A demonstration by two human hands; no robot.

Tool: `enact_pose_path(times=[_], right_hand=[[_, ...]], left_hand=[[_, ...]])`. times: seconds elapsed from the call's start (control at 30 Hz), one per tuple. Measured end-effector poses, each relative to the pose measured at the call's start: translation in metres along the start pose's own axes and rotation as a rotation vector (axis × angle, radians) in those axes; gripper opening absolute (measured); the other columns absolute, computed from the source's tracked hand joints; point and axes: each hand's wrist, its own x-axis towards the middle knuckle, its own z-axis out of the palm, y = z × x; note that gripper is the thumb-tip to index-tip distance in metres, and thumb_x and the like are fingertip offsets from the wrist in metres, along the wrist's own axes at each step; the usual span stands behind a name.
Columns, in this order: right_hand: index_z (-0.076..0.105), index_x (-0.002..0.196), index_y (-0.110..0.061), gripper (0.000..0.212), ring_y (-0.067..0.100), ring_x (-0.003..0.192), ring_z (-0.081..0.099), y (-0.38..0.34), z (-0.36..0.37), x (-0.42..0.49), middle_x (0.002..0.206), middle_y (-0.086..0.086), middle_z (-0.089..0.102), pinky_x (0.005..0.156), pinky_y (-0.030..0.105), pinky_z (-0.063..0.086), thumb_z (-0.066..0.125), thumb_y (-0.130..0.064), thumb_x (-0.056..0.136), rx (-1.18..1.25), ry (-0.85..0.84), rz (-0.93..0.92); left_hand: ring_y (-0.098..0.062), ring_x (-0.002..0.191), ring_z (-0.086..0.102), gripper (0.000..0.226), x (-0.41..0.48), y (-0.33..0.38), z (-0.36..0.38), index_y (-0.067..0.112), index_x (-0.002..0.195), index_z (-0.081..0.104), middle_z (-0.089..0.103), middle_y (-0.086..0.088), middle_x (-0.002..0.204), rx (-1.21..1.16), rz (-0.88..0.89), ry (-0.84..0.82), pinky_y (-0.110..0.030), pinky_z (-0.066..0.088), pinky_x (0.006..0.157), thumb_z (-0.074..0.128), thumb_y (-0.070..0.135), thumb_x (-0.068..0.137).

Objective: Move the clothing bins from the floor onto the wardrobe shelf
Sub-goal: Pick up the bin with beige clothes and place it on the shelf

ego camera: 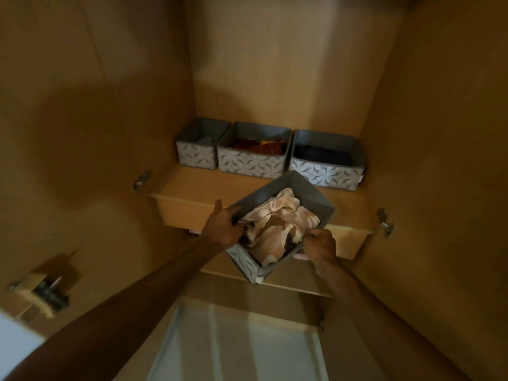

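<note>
I hold a grey patterned fabric bin [312, 194] at the wooden wardrobe shelf [192, 186].
My left hand [224, 227] and right hand [321, 247] grip its side rims; three matching bins [251, 162] stand at twelve o'clock.

A metal hinge [141, 180] is noted up and left of the left hand [224, 229]. A second hinge [385, 221] is fixed right of the right hand [320, 247]. A dark lock fitting [46, 290] is mounted well left of and below the left hand. A pale panel [239, 345] is seen beneath both hands.
</note>
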Motion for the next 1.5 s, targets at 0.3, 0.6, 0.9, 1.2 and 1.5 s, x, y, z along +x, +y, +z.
enact_pose_path(times=[0.3,0.6,0.9,1.2,1.5], right_hand=[[0.057,0.095,-0.008,0.011,0.018,0.064,0.066,-0.037,-0.01,0.089,0.094,0.01,0.061,0.048,0.023,0.055,0.055,0.001,0.088,0.134,0.037,-0.001],[0.06,0.117,-0.012,0.026,0.032,0.084,0.064,-0.041,-0.012,0.128,0.095,0.014,0.063,0.064,0.044,0.06,0.054,-0.01,0.092,0.272,0.036,0.042],[0.039,0.145,-0.023,0.061,0.028,0.112,0.056,-0.037,-0.065,0.148,0.14,0.009,0.049,0.09,0.033,0.049,0.061,-0.013,0.089,-0.598,0.192,-0.106],[0.042,0.143,-0.03,0.062,0.03,0.097,0.063,-0.02,-0.101,0.166,0.119,0.015,0.063,0.088,0.04,0.053,0.06,-0.016,0.085,-0.735,0.231,-0.173],[0.041,0.143,-0.028,0.064,0.026,0.099,0.06,-0.021,-0.111,0.173,0.126,0.015,0.059,0.087,0.031,0.049,0.063,-0.018,0.083,-0.731,0.238,-0.174]], left_hand=[[-0.025,0.102,0.061,0.02,0.072,0.05,0.04,0.02,0.095,0.068,0.066,-0.001,0.104,-0.369,-0.027,-0.053,-0.037,0.049,0.093,0.071,0.027,0.077],[-0.031,0.096,0.068,0.029,0.141,0.066,0.049,0.015,0.104,0.071,0.073,-0.012,0.103,-0.02,0.151,-0.129,-0.033,0.055,0.077,0.058,0.007,0.08],[-0.033,0.108,0.064,0.051,0.184,0.06,0.064,0.027,0.132,0.058,0.069,-0.011,0.117,-0.029,0.194,-0.107,-0.032,0.048,0.084,0.054,0.006,0.086],[-0.027,0.105,0.065,0.056,0.202,0.071,0.092,0.035,0.139,0.048,0.07,-0.005,0.119,-0.068,0.236,-0.133,-0.029,0.049,0.082,0.053,0.012,0.088],[-0.027,0.109,0.064,0.055,0.217,0.081,0.104,0.035,0.141,0.047,0.068,-0.006,0.122,-0.109,0.217,-0.138,-0.028,0.048,0.086,0.054,0.014,0.09]])
